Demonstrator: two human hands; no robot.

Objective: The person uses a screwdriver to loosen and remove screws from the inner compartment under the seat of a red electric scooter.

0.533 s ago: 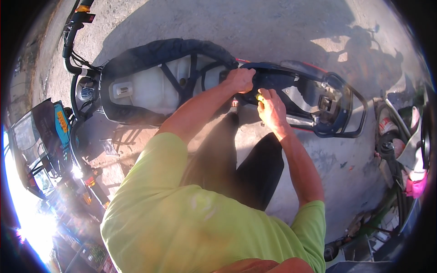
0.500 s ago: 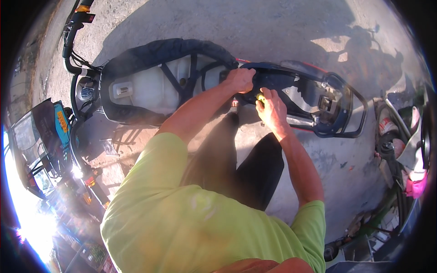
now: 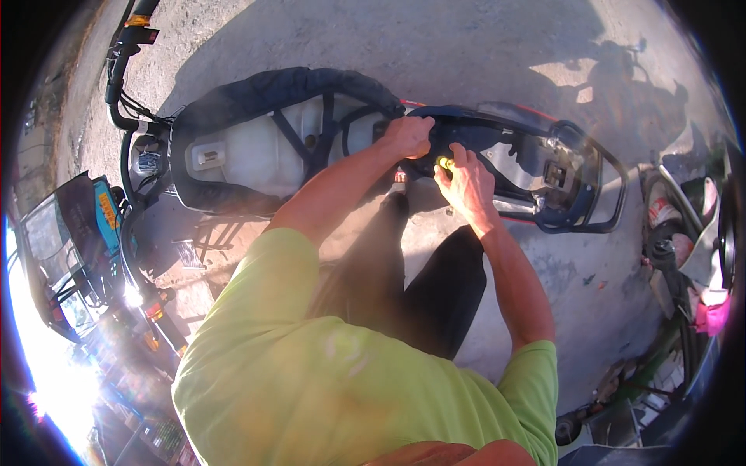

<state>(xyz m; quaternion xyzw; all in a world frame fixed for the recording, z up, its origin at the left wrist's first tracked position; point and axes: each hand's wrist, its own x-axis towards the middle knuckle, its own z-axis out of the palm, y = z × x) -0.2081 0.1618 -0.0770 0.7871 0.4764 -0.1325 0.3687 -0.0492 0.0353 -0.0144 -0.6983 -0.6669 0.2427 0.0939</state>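
Pinching a yellow handle (image 3: pixel 444 163) in the right hand (image 3: pixel 470 182), right of the picture's centre. Holding that hand slightly farther right than half a second earlier, fingers opening out a little and baring more of the yellow. Curling the left hand (image 3: pixel 409 137) just beside it, at upper centre, over the dark middle of the bike (image 3: pixel 311 77), in nearly the same place as before; not telling whether holding anything. Seeing, at centre left, a pale tub (image 3: pixel 256 159) inside a black rim, with a pale block (image 3: pixel 208 154) at the left end. Seeing, right of centre, a silvery plate (image 3: pixel 505 159) and a square fitting (image 3: pixel 556 174) in the open black tail (image 3: pixel 553 220). Losing the handle's far end behind the fingers, the lower left in glare, and the clutter (image 3: pixel 622 412) at the dark right rim.
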